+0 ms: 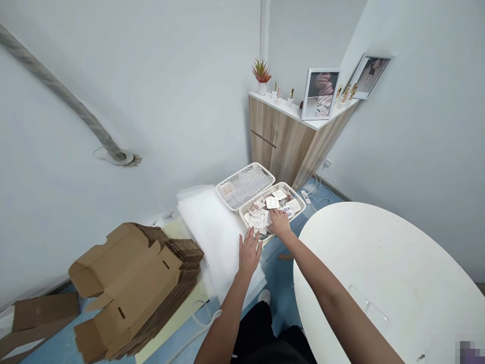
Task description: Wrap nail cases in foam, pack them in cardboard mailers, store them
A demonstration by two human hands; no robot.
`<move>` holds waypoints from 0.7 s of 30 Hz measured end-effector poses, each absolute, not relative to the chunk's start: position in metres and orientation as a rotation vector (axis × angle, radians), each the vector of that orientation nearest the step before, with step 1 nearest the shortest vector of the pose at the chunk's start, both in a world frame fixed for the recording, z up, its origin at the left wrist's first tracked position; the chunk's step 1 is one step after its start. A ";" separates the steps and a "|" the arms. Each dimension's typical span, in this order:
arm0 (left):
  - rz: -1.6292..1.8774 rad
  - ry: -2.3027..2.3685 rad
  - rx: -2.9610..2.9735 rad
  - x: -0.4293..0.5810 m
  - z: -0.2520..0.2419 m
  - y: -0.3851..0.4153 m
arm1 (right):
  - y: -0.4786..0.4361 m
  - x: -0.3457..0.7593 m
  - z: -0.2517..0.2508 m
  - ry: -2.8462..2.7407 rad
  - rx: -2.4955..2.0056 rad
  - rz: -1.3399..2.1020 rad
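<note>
Far to the left of the fingers, a loose piece of brown cardboard point(41, 318) lies low on the blue floor point(280, 273). Nearer the left hand, a tall stack of flat-packed corrugated cardboard boxes point(170, 283) has one partly unfolded blank point(129, 288) on top. Just beyond it, a thick white foam sheet point(212, 237) runs up beside the fingers of the left hand point(249, 253). Those fingers are spread wide and empty, their tips at the near corner of a white plastic basket point(299, 207).

That basket is crammed with printed paper cards point(272, 202), and the fingers of the right hand point(279, 222) rest close together on the pile. Whether they are pinching a card, I cannot tell. Directly past those fingertips, a second white plastic basket point(231, 184) touches the first and holds clear plastic sleeves point(246, 184).

Ahead of the fingers stands a wooden cabinet point(282, 141) bearing a small potted plant point(261, 71) and a framed nail photo point(320, 93). Cables and a power strip point(305, 196) lie on the floor below it. To the right of the right hand, under that forearm, spreads a white oval counter point(379, 283).
</note>
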State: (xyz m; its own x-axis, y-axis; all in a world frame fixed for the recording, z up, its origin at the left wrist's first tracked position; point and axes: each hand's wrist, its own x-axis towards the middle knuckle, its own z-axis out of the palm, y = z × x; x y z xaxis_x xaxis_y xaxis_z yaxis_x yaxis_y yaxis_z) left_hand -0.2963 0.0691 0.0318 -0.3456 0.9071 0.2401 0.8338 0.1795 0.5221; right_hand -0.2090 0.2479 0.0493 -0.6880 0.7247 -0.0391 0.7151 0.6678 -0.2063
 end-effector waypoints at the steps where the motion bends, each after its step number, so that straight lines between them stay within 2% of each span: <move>1: 0.901 2.312 1.711 -0.296 0.033 0.069 | 0.248 -0.207 0.052 -2.809 -1.211 0.318; 9: 1.047 2.305 1.591 -0.277 0.047 0.086 | 0.241 -0.164 0.090 -2.521 -1.269 0.453; 15: 1.239 1.852 1.463 -0.228 0.070 0.112 | 0.228 -0.090 0.097 -2.064 -1.177 0.832; 21: 1.136 1.379 0.884 -0.154 0.066 0.132 | 0.187 0.003 0.104 -1.747 -1.199 1.075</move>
State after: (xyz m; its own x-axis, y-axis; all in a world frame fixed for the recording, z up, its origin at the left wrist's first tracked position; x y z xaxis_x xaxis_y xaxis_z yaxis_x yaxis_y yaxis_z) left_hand -0.1545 0.1319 0.0665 -0.1325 0.9523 -0.2748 -0.0871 0.2650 0.9603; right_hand 0.0030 0.1870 0.1036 -0.2825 0.9522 0.1162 0.3252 0.2090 -0.9223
